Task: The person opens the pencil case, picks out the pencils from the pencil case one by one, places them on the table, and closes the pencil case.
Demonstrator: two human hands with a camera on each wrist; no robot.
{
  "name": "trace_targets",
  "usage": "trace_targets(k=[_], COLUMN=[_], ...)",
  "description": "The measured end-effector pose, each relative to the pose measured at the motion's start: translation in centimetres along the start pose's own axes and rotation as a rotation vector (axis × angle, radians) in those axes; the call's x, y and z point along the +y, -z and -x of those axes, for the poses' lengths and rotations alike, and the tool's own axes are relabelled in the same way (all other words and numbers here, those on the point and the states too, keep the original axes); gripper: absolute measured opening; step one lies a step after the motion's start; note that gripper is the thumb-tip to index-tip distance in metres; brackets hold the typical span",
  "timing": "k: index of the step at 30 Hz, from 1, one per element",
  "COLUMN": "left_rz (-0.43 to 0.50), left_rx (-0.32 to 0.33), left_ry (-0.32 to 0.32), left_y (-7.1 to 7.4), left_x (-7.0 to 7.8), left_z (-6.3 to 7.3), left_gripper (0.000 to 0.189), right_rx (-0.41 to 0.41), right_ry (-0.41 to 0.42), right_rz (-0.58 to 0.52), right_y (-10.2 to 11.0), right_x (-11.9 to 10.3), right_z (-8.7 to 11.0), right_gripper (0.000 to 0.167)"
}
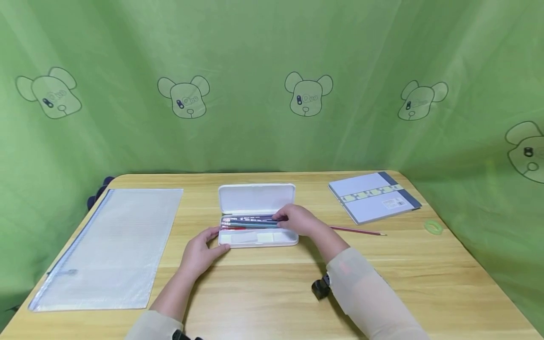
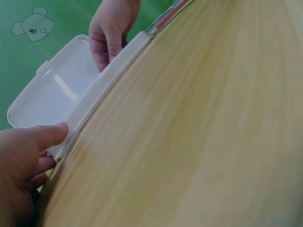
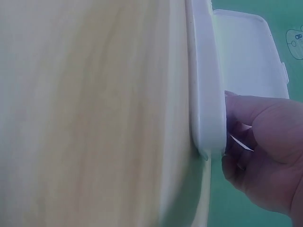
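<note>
A white pencil case (image 1: 259, 240) lies with its lid (image 1: 256, 198) raised at the back. Several pencils (image 1: 250, 224), dark, light blue and red, lie along its rear part, ferrule ends to the left. My left hand (image 1: 199, 250) holds the case's left end, thumb (image 2: 52, 136) on the front wall and fingers round the end. Inside the right part, my right hand (image 1: 297, 219) pinches pencils between thumb and fingers. The case wall hides its fingertips in the right wrist view, where the hand (image 3: 270, 146) bends over the right end.
A red pencil (image 1: 357, 230) lies on the wooden table (image 1: 255, 293) right of the case. Further right are a notebook (image 1: 369, 198) with a patterned band and a green ring-shaped item (image 1: 433, 227). A translucent zip pouch (image 1: 110, 250) lies left. A green curtain (image 1: 250, 141) hangs behind.
</note>
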State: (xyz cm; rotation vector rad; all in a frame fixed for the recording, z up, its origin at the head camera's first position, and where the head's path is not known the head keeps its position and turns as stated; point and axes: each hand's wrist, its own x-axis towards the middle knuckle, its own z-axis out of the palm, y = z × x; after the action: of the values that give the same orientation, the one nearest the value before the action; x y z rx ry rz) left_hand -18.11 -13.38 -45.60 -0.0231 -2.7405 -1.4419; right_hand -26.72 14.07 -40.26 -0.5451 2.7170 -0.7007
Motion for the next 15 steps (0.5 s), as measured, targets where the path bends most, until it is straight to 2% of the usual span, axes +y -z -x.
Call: trace_targets(k=[15], left_rz=[0.002], left_rx=[0.004], left_ry=[0.003], left_y=[-0.13], left_x=[0.00], left_z=[-0.02], left_gripper=[0.058], right_rx=[0.028], right_ry=[-0.027], right_rz=[-0.077], right_y=[-0.52], right_x=[0.33], right_z=[-0.60], right_gripper=[0.021])
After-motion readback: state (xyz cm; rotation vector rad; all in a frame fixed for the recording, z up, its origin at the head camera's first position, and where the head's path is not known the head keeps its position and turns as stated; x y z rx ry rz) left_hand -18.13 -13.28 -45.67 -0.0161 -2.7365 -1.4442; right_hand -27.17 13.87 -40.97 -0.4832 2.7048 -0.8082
